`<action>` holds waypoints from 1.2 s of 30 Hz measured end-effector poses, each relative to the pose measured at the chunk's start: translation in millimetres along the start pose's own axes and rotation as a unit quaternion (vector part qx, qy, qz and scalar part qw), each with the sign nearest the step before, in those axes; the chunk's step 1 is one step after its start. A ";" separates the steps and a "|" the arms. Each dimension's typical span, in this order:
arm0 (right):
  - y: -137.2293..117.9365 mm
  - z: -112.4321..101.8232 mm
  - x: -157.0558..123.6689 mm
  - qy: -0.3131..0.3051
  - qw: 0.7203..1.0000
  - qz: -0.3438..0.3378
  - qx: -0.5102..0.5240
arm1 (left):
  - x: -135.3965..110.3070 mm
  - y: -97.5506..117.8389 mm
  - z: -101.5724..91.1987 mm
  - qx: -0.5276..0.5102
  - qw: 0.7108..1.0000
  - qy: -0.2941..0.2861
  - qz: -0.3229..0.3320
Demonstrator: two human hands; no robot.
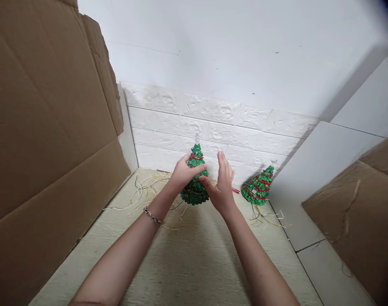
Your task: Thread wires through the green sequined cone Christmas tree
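A small green Christmas tree ornament (196,187) with red garland and a clear topper stands upright in front of me. My left hand (185,172) is wrapped around its upper left side, thumb across the front. On the tree's right, my right hand (222,182) has its fingers stretched up and apart from the tree. Its thumb reaches to the tree's right side; whether it touches I cannot tell. Loose white, yellow and dark wires (144,191) spread on the table to the left of and behind the tree.
A second Christmas tree ornament (259,187) leans at the right, with wires (265,216) coming from its base. A red stick-like object (235,190) lies beside it. Cardboard (54,127) walls the left side, and more cardboard (356,204) the right. A white brick-patterned wall (209,106) stands behind.
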State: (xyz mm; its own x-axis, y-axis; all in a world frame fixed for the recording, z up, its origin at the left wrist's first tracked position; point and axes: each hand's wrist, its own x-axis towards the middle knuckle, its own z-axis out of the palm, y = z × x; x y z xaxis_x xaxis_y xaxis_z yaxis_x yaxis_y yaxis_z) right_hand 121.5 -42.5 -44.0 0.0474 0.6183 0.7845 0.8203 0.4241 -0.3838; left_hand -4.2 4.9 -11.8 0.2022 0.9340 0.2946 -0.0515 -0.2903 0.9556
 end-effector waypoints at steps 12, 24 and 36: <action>-8.3 2.8 -1.7 -0.008 0.998 -0.022 -0.059 | -6.7 6.8 6.7 0.037 0.999 -0.025 0.014; -11.0 -11.7 5.8 0.015 0.975 -0.020 0.222 | -0.4 7.5 -6.3 -0.098 0.995 0.008 -0.027; -7.0 -13.2 12.0 -0.032 0.987 0.022 0.155 | -2.4 4.6 -1.7 -0.018 1.000 -0.007 -0.008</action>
State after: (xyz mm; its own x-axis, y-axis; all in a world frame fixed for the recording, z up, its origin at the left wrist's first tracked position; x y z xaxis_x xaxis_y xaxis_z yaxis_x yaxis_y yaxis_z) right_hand 123.8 -46.8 -25.5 0.0340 0.6769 0.7353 0.6047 0.5718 -0.5544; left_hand -6.6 1.6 -8.0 0.2173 0.9353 0.2791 -0.0828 -0.2673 0.9601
